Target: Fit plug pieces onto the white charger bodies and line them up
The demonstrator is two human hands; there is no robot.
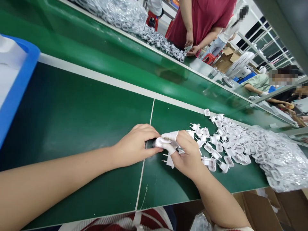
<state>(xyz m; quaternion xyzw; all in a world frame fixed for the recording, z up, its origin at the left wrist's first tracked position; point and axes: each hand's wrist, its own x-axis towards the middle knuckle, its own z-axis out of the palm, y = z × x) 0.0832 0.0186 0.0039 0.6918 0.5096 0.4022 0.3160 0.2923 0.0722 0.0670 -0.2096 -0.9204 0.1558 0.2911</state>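
Note:
My left hand (pixel 136 144) pinches one end of a small white plug adapter (pixel 159 142) between thumb and fingers. On the adapter's other side, my right hand (pixel 188 152) grips it with white finger covers on thumb and forefinger. The fingers hide part of the adapter. Just under the right hand lies another white plug (pixel 169 160) with its two pins pointing left. To the right spreads a loose pile of white plug adapters (pixel 221 138), some showing pins and others their oval faces.
A clear plastic bag (pixel 284 157) full of adapters lies at the table's right end. At far left stands a blue tray (pixel 26 61). Beyond the green belt (pixel 120 69), a person in red (pixel 204 19) handles plugs near another heap (pixel 156 38). Cardboard boxes (pixel 260 208) sit below.

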